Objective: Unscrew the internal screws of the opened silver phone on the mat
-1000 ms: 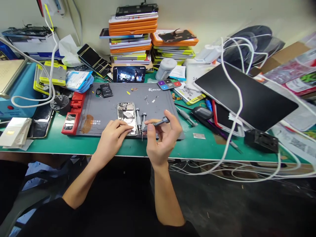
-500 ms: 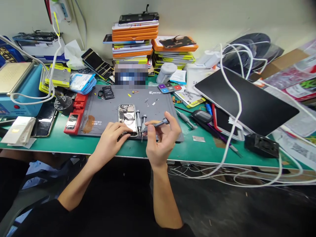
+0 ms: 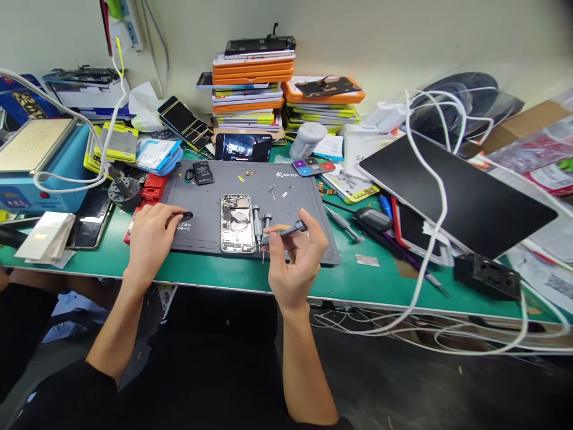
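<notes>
My left hand (image 3: 151,240) is over the left part of the grey mat (image 3: 201,230), its thumb and fingers pinching a small black phone part (image 3: 187,215). I cannot make out exactly which part it is. My right hand (image 3: 299,257) grips a grey screwdriver (image 3: 294,229), its tip end near the lower right corner of an opened phone (image 3: 237,226). The phone lies on the mat with its inner boards and screws showing. Beside it rest two more grey screwdrivers, one of them (image 3: 256,222) along the phone's right edge, the other partly hidden by my right hand.
A phone battery (image 3: 203,172) and tiny parts lie on the mat, with a lit phone (image 3: 243,147) behind. Stacked boxes (image 3: 253,71) stand by the wall. Right are a black tablet (image 3: 456,194) and white cables; left are a blue machine (image 3: 67,170) and white cards (image 3: 45,239).
My left hand has moved left from the opened phone's lower end, carrying the small black part. My right hand still holds the screwdriver near the phone. The view has shifted slightly.
</notes>
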